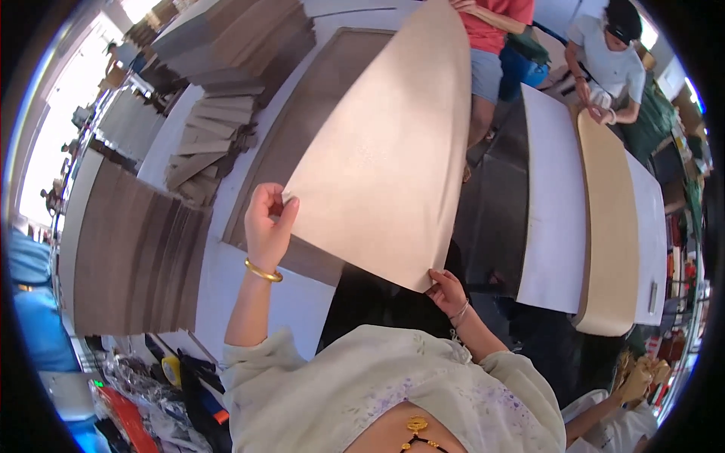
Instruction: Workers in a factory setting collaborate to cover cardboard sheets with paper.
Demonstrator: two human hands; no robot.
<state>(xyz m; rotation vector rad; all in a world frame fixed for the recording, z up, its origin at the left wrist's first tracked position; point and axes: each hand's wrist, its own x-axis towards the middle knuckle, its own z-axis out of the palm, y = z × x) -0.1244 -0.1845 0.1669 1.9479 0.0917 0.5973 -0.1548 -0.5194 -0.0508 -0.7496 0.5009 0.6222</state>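
A large, pale cream sheet [385, 151] stretches away from me, lifted above the table and slightly bowed along its right side. My left hand [270, 219], with a gold bangle on the wrist, pinches its near left corner between thumb and fingers. At the near right corner, my right hand [447, 293] grips the edge, thumb on top. A co-worker's hand [467, 6] is at the sheet's far end. Partly covered by the sheet, a grey-brown board [302, 106] lies on the white table [264, 294].
Grey-brown board stacks [136, 249] stand on the left, with loose strips [215, 124] behind them. To the right, a second person works at a white table [555, 204] bearing a rolled-edge tan sheet [610, 226]. Plastic-wrapped items [151, 392] lie low at left.
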